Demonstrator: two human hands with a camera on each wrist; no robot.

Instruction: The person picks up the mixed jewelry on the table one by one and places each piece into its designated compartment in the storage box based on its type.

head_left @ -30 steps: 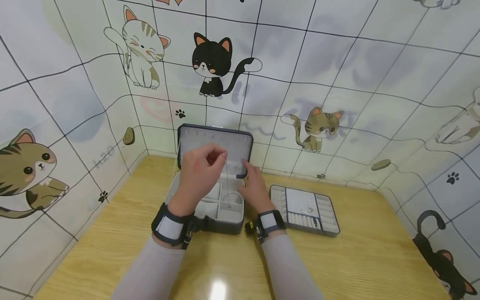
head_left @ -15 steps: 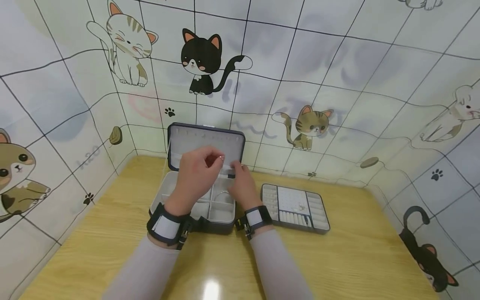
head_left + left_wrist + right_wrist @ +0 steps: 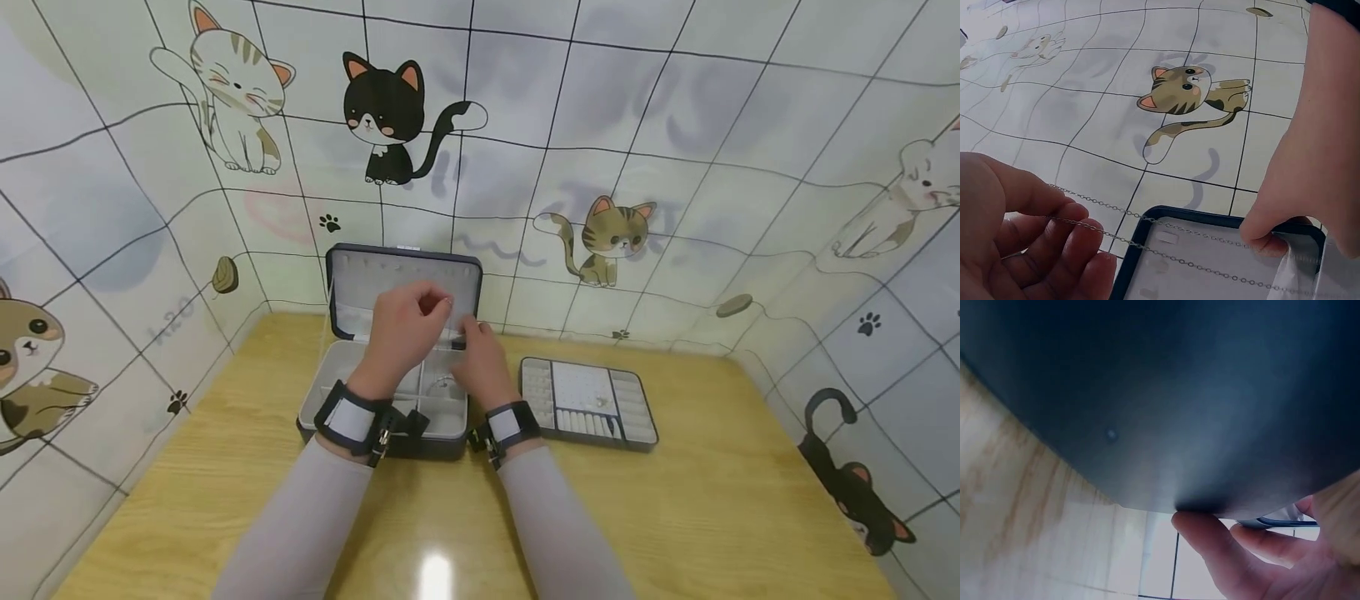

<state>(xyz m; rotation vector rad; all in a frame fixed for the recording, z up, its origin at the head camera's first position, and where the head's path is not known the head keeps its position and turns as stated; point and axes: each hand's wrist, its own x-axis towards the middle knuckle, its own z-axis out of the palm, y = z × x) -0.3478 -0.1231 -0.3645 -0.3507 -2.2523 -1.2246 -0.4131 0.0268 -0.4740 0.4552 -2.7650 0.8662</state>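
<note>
My left hand (image 3: 408, 325) is raised over an open jewelry box (image 3: 427, 447) and pinches a fine necklace (image 3: 1186, 262). In the left wrist view, two strands of its silver chain run from the fingers towards the lid (image 3: 367, 279). At the lid's lower right, my right hand (image 3: 478, 358) grips the edge, a fingertip against the pale lining pocket (image 3: 1285, 272). The right wrist view is mostly filled by the box's dark side, with the right fingers (image 3: 1204, 540) touching it. A thin ring-shaped piece of jewelry (image 3: 442, 382) lies in a right compartment.
Right of the box, a jewelry tray (image 3: 634, 417) with ring slots lies on the wooden table (image 3: 675, 517), with small jewelry in it. A cat-printed wall covering (image 3: 517, 167) stands close behind the box.
The head view has shifted, so the box and tray appear further left. My right hand has moved in closer to the lid's lower corner. The left hand still pinches the necklace.
</note>
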